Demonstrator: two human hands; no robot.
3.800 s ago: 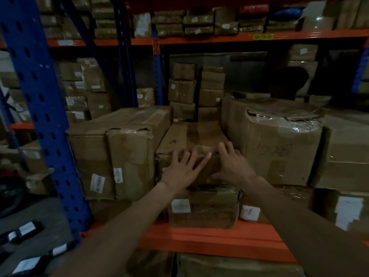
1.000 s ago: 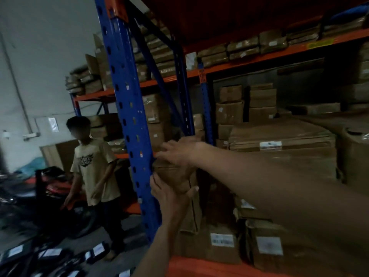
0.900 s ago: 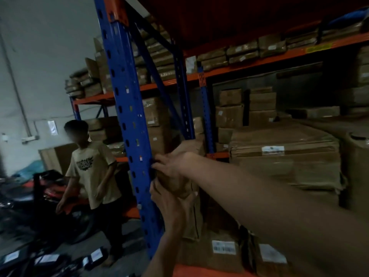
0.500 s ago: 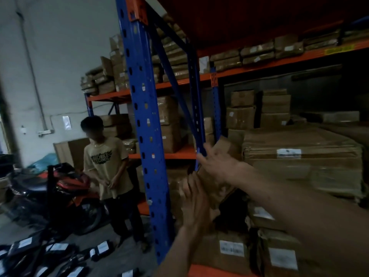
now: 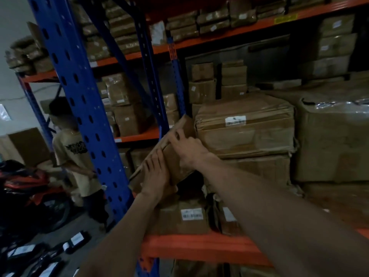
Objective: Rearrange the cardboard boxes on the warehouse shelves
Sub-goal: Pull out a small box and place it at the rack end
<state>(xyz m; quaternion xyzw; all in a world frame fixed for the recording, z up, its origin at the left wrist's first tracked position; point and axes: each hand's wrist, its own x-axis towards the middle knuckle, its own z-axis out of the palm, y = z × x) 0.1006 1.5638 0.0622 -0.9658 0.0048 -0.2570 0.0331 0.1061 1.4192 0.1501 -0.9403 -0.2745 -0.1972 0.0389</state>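
A tilted cardboard box [image 5: 171, 154] is held at the centre of the frame, above the lower boxes on the orange shelf beam [image 5: 199, 246]. It is canted steeply, its upper corner raised toward the right and its lower end dropped toward the left, beside the blue upright [image 5: 79, 108]. The left hand [image 5: 157, 176] is laid flat against the lower near face, fingers spread upward, pressing rather than closed around anything. The right hand [image 5: 185, 144] is hooked over the upper edge, fingers curled onto the box top, so the box is gripped between the two hands. Just to the right, a large taped box [image 5: 245, 124] is stacked on another, and the held box's upper corner is touching or nearly touching it; which cannot be told. Beneath the held box a labelled box [image 5: 185, 216] is seated on the beam, with a dark gap above it.

Several risks are judged from here. The grip is partly by palm pressure, so the box could slide down and left off the shelf edge. Its lower corner could be caught against the blue upright while being turned. A bystander [image 5: 73, 154] is seen at the left of the frame, beyond the upright, near the place where a dropped box would land.
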